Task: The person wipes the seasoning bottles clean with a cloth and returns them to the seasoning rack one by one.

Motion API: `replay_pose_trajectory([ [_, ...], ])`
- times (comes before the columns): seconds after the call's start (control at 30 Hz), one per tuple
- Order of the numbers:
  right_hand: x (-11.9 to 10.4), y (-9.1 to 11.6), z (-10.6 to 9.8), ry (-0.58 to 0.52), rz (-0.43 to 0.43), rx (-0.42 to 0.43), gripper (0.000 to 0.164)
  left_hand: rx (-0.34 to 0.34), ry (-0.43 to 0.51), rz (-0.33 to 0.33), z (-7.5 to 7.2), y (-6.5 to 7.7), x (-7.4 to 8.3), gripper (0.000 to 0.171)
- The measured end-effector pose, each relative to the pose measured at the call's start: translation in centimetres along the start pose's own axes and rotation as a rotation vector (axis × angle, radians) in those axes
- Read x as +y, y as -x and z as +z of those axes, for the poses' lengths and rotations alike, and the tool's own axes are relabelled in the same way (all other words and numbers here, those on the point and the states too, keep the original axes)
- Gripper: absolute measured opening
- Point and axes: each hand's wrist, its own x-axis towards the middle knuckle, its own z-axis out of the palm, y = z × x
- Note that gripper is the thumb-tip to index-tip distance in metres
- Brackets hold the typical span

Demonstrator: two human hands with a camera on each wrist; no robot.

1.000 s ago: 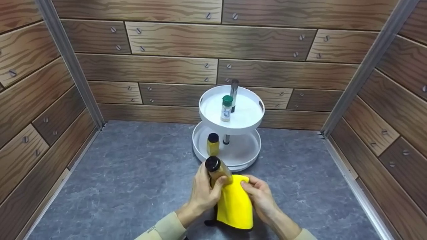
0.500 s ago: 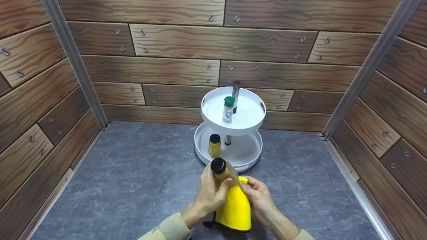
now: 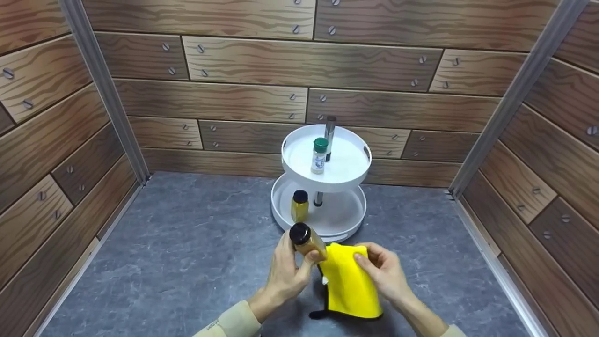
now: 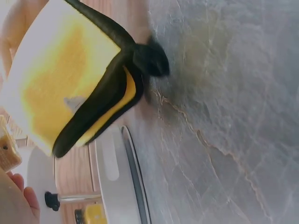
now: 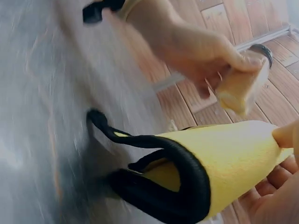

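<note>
My left hand [image 3: 286,276] grips a clear spice jar [image 3: 309,241] with a black lid and tan contents, tilted over the grey surface. In my right hand [image 3: 386,271] a yellow cloth [image 3: 351,281] with black edging is pinched near its top edge and hangs down, folded over. The right wrist view shows the cloth [image 5: 233,158] apart from the jar [image 5: 240,88], with a black loop at its corner. From the left wrist, the cloth [image 4: 65,79] fills the upper left and only part of the jar [image 4: 7,144] shows.
A white two-tier round stand [image 3: 323,185] is just beyond my hands. Its lower tray bears a black-lidded jar [image 3: 299,208] with yellow contents; its upper tray bears a green-capped shaker [image 3: 319,157]. Wood-patterned walls [image 3: 243,61] enclose the grey marbled surface [image 3: 201,243] on three sides.
My right hand has drawn the cloth away from the jar, to the right, so a gap shows between them lower down. The left hand keeps its hold on the jar, shifting only slightly.
</note>
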Motion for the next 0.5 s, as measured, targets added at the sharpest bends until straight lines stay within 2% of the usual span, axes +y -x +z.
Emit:
replay_pose_trajectory([
  [0.13, 0.3, -0.2, -1.5, 0.239, -0.133, 0.071, 0.009, 0.002, -0.023, -0.004, -0.1, 0.1, -0.1, 0.053],
  [0.23, 0.9, -0.3, -2.6, 0.444, -0.231, 0.127, 0.01, 0.004, -0.037, -0.002, -0.1, 0.1, -0.2, 0.051],
  [0.37, 1.9, -0.6, -4.1, 0.74, -0.407, 0.188, 0.014, 0.005, -0.041, -0.006, -0.2, 0.2, -0.2, 0.051],
  [0.5, 2.9, -0.9, -5.5, 0.973, -0.533, 0.226, 0.019, -0.01, -0.055, -0.041, -0.2, 0.2, -0.1, 0.051],
])
